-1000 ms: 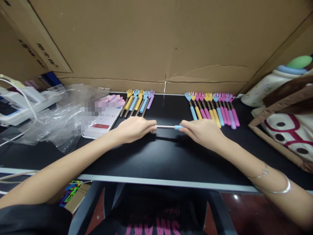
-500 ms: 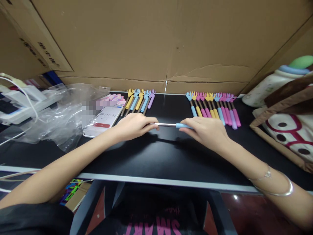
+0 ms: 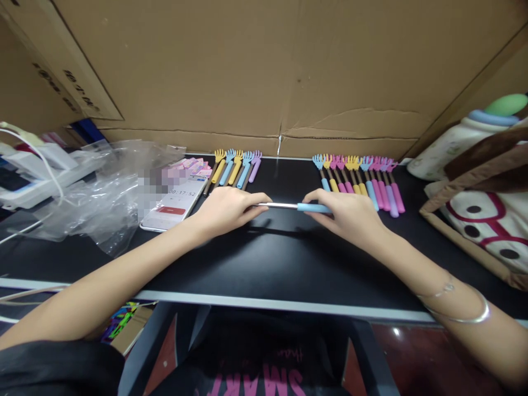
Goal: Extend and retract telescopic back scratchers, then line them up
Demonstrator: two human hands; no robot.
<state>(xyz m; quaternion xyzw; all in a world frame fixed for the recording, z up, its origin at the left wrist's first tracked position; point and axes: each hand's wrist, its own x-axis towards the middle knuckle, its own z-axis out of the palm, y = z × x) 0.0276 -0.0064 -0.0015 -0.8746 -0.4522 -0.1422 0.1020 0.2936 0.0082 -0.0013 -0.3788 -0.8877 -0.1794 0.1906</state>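
Note:
Both my hands hold one small telescopic back scratcher (image 3: 289, 207) level above the black table (image 3: 268, 264). My left hand (image 3: 225, 212) is closed round the end of its metal rod; the head is hidden in the fingers. My right hand (image 3: 350, 217) is closed round its blue handle. At the back lie two rows of the same scratchers: a short row (image 3: 235, 168) of yellow, blue and purple ones on the left, a longer row (image 3: 361, 179) of blue, yellow, pink and purple ones on the right.
A phone (image 3: 175, 202) showing a timer lies left of my left hand, beside pink packets (image 3: 190, 166) and a crumpled clear plastic bag (image 3: 103, 192). Cardboard (image 3: 264, 77) walls the back. A brown-trimmed bag (image 3: 487, 209) and a bottle (image 3: 454, 143) stand at the right.
The scratcher has lifted slightly off the table and more blue handle shows beyond my right fingers. Both hands have edged a little away from me.

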